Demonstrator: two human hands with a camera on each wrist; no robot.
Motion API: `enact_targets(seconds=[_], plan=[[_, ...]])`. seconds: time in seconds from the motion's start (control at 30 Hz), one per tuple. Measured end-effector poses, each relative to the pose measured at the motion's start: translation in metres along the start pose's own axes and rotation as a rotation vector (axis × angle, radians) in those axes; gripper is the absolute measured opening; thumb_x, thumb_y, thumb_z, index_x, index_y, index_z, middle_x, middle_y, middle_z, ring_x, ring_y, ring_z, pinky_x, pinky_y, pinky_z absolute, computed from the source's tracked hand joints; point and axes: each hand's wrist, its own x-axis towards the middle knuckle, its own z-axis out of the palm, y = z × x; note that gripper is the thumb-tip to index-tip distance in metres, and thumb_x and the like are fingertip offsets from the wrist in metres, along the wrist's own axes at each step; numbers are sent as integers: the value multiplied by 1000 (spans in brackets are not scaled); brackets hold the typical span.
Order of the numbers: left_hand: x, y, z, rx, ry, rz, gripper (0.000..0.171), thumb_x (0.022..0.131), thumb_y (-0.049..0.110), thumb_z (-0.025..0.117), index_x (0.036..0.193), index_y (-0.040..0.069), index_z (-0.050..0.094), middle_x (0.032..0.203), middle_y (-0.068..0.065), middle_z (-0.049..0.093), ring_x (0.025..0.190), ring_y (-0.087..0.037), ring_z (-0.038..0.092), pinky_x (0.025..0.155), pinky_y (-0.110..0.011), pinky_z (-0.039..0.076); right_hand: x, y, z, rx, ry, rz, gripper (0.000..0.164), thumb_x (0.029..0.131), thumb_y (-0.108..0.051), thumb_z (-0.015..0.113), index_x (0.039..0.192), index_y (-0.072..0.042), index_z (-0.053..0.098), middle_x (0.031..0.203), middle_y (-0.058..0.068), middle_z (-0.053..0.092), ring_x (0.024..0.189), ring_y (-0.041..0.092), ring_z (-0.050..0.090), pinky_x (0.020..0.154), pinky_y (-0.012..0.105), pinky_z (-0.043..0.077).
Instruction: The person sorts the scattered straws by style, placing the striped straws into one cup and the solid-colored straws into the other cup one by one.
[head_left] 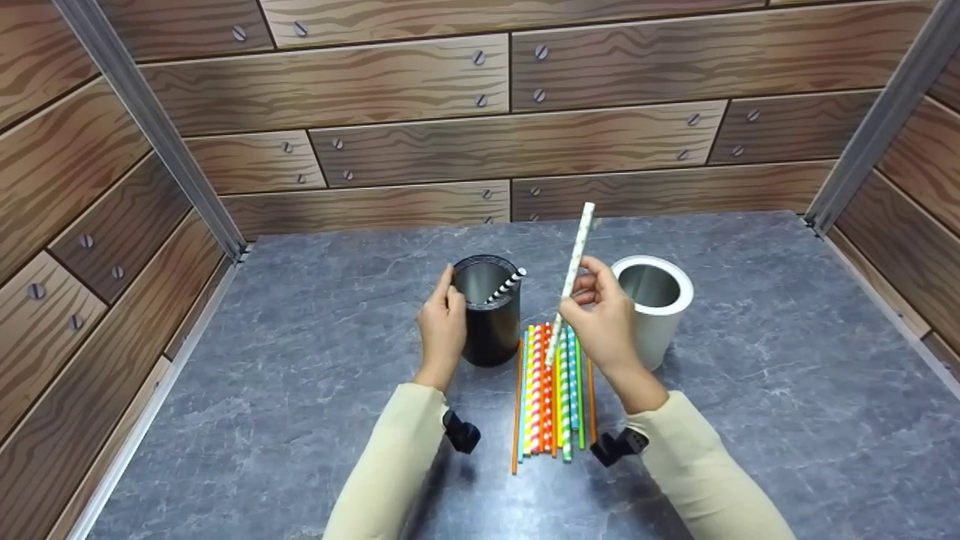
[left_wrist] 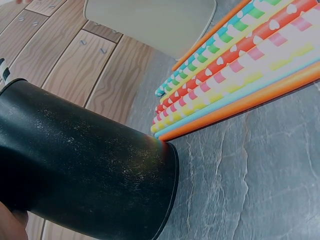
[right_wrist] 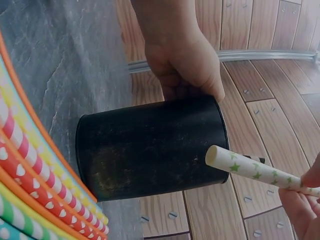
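Note:
My left hand (head_left: 441, 322) holds the left side of a black cylindrical container (head_left: 491, 337), which stands upright; its fingers are partly hidden behind the container in the right wrist view. A black-and-white striped straw (head_left: 507, 285) leans inside, its tip above the rim. Between thumb and fingers, my right hand (head_left: 604, 322) pinches a white paper straw (head_left: 577, 251) with green stars (right_wrist: 256, 175). That straw is tilted, its lower end above a row of colourful straws (head_left: 546, 412) lying on the table. Behind the right hand stands a white cylindrical container (head_left: 660, 337), partly covered by it.
The grey marbled table (head_left: 300, 337) carries everything. Wood-patterned walls (head_left: 405, 82) enclose it at the back and on both sides, with metal posts (head_left: 150, 127) in the corners. The row of straws lies between the two containers, reaching toward the front.

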Motion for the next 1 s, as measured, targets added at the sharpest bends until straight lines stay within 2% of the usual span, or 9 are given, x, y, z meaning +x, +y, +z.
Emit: enact_targets(seconds=[0.2,0.3,0.43,0.53,0.7,0.77,0.87,0.93,1.0], plan=[[0,-1,1,-6,9,17,42,88,13,43,129,12,57,116,-16,61,57,-15,37,61,-30,41,3,-6,9,64,31,-94,48,68,14,53,115,5,55,80,15,59,66,10,52,55,17,45],[0,0,1,-3,5,21,42,89,14,43,129,12,56,97,-22,64,56,-15,37,60,-30,40,5,-10,13,87,50,-121,48,67,14,54,114,4,56,80,14,59,66,11,53,55,18,46],[0,0,1,-2,1,15,42,90,14,43,130,14,56,76,-22,57,52,-13,30,55,-29,36,7,-16,19,109,70,-145,47,68,13,55,114,3,54,81,13,59,67,11,55,55,18,48],[0,0,1,-3,3,11,42,90,14,43,130,14,56,80,-20,59,51,-11,30,53,-28,35,8,-19,24,122,72,-168,46,70,13,54,114,4,51,81,13,59,68,10,55,56,18,49],[0,1,1,-1,5,15,41,90,13,43,129,13,56,75,-18,58,48,-10,29,51,-27,33,9,-22,32,147,86,-207,45,70,12,53,114,6,47,83,12,56,69,9,55,57,20,51],[0,1,1,4,11,22,41,90,12,43,129,12,57,81,-19,62,48,-10,29,51,-27,33,9,-23,34,160,100,-230,44,70,11,54,113,7,46,83,10,56,69,11,56,57,20,51],[0,1,1,10,21,36,41,89,11,44,128,11,57,98,-18,66,49,-10,30,51,-28,34,10,-22,38,189,121,-269,44,70,11,55,112,7,44,83,7,54,69,10,56,56,20,51],[0,1,1,13,17,32,41,89,11,44,128,12,57,95,-19,65,49,-11,30,51,-28,34,10,-21,41,214,130,-283,44,71,12,55,112,7,42,84,7,53,70,10,56,57,20,51],[0,1,0,14,14,27,41,90,12,44,129,13,57,81,-19,62,48,-11,29,50,-27,33,10,-21,45,230,137,-285,44,72,13,54,113,6,40,84,6,52,72,7,55,57,19,50]])
